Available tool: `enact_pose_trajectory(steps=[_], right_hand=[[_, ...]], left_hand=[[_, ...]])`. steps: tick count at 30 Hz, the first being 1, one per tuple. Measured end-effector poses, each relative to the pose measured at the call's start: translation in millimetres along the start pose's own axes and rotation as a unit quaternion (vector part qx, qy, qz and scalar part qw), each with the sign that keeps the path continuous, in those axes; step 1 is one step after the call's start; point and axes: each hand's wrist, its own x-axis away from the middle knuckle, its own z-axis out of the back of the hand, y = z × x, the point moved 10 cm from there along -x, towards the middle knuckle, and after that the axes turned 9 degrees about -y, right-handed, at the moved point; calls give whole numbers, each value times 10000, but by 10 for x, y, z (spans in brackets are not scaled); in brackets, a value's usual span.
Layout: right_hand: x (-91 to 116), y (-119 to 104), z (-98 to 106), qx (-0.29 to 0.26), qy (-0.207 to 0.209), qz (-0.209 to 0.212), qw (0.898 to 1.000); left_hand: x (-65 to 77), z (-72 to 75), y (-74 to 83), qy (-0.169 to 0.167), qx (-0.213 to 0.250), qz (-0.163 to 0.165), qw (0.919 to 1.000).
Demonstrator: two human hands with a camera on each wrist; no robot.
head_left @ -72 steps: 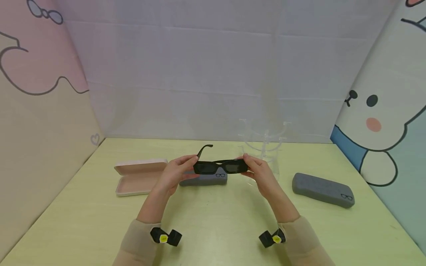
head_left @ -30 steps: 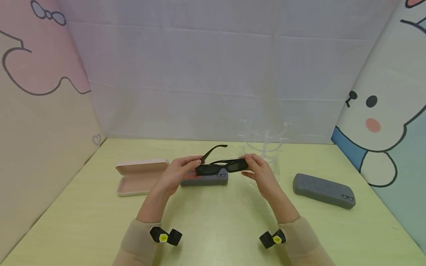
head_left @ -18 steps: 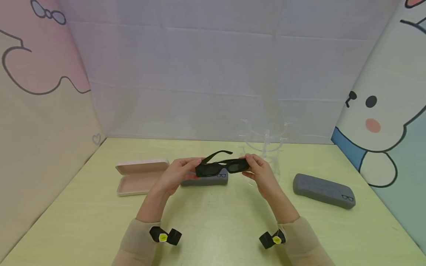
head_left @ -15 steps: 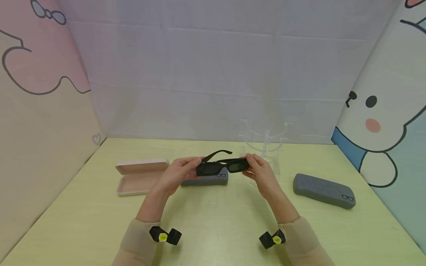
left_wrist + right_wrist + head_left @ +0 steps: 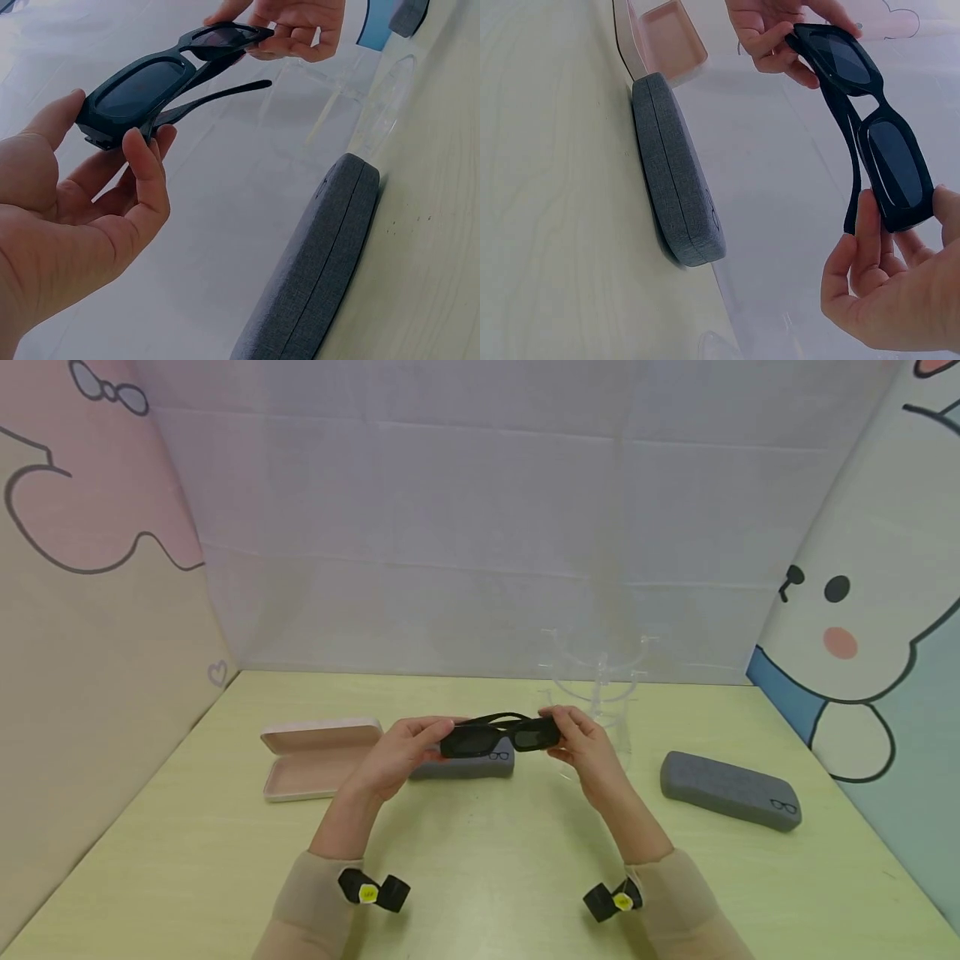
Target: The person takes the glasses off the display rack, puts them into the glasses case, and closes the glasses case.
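Observation:
Black sunglasses (image 5: 480, 740) with dark lenses hang above the table between both hands, lenses facing the head camera. My left hand (image 5: 402, 750) pinches the left end of the frame, thumb in front and fingers behind. At the other end, my right hand (image 5: 584, 745) grips the frame corner between thumb and fingers. Both temple arms are folded in behind the lenses; in the left wrist view one arm of the sunglasses (image 5: 217, 96) still angles out a little from the frame. Behind and below the sunglasses lies a closed grey glasses case (image 5: 465, 767), partly covered by them.
An open glasses case (image 5: 322, 777) with a pinkish lining sits at the left. Another closed grey case (image 5: 729, 789) lies at the right. A clear display stand (image 5: 600, 685) rises at the back, partly behind the right hand. Printed cloth walls enclose the table (image 5: 480, 877).
The left temple arm, sticking up at first, has swung inward and down behind the lenses. Both hands have kept their hold on the sunglasses and barely moved.

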Motion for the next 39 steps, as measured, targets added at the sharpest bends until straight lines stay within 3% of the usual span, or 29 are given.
enact_pose_trajectory(steps=[10, 25, 34, 39], right_hand=[[1, 34, 8, 211, 20, -330, 9992], [-4, 103, -20, 613, 8, -466, 9970], [-8, 76, -174, 650, -460, -63, 9968], [-10, 145, -245, 510, -580, -58, 9970]], left_hand=[[30, 11, -22, 68, 547, 28, 9985], [40, 54, -39, -47, 863, -99, 9962], [42, 138, -75, 220, 1021, -19, 9945], [57, 221, -137, 443, 797, 207, 9956]])
